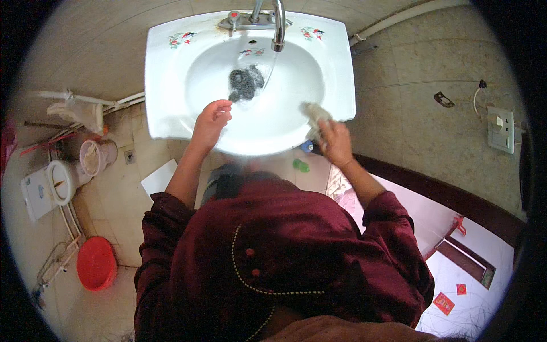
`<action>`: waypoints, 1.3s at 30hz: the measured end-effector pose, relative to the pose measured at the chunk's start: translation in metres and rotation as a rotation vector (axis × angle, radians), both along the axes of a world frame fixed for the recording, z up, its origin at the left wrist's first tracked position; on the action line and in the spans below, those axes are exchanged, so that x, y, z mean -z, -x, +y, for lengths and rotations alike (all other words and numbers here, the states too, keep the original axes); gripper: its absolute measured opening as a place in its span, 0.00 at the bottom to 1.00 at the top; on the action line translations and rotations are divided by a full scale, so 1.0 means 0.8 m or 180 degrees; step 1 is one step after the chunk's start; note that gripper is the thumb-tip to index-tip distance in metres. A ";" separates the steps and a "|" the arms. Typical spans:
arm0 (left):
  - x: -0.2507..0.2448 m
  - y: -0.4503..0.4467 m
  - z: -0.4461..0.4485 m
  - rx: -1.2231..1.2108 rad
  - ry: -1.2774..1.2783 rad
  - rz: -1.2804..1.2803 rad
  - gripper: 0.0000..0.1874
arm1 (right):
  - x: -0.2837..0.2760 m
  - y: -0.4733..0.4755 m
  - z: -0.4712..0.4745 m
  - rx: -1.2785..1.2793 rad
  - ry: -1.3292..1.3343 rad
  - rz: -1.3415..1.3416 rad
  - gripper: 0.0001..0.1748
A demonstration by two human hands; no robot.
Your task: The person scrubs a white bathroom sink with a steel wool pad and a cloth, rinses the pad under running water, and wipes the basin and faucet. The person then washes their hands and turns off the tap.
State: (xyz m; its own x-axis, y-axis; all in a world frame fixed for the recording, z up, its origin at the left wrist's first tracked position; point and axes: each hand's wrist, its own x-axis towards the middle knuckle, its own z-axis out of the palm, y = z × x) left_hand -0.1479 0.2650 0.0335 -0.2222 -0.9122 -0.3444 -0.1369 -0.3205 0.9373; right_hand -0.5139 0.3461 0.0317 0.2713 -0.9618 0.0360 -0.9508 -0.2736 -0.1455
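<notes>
A dark grey, textured clump [246, 82], perhaps a cloth or scouring pad, lies wet in the basin of a white ceramic washbasin [164, 89]. Just below its lower left end, my left hand [213, 122] hovers with loosely curled fingers and nothing visible in them. From the chrome faucet [278, 25], a thin stream of water falls beside the clump. My right hand [336, 139] grips a pale, crumpled rag [317, 113] at the basin's lower right rim. The rag's far end is blurred.
Under the basin are a green bottle [301, 166] and a blue object [307, 146]. To the left stand a toilet [60, 181], a waste bin [98, 156] and a red plastic basin [97, 263]. A wall socket [501, 130] is on the right, above a dark door frame [427, 192].
</notes>
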 end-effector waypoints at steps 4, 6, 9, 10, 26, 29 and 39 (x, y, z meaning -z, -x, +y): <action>-0.008 -0.025 0.026 -0.0449 -0.0134 0.0113 0.17 | -0.005 -0.094 0.025 -0.0117 -0.0352 -0.0218 0.28; -0.013 -0.033 0.045 -0.0687 -0.0207 0.0127 0.17 | -0.009 -0.142 0.017 -0.0207 -0.0388 -0.0365 0.25; -0.021 -0.034 0.062 -0.0853 -0.0229 0.0177 0.17 | -0.001 -0.214 -0.032 -0.0277 -0.0959 -0.0581 0.22; -0.025 -0.033 0.066 -0.0888 -0.0236 0.0162 0.17 | 0.005 -0.239 -0.049 -0.0128 -0.1211 -0.0667 0.22; -0.011 -0.128 0.118 -0.1406 -0.0133 0.0223 0.16 | 0.059 -0.123 -0.121 0.0191 -0.1055 0.1212 0.22; -0.012 -0.147 0.104 -0.1353 -0.0183 0.0233 0.16 | 0.082 -0.215 -0.108 0.0587 -0.1334 0.0235 0.22; -0.022 -0.242 0.027 -0.1199 0.0069 -0.0053 0.16 | 0.028 -0.185 -0.136 0.0994 -0.1417 -0.2346 0.21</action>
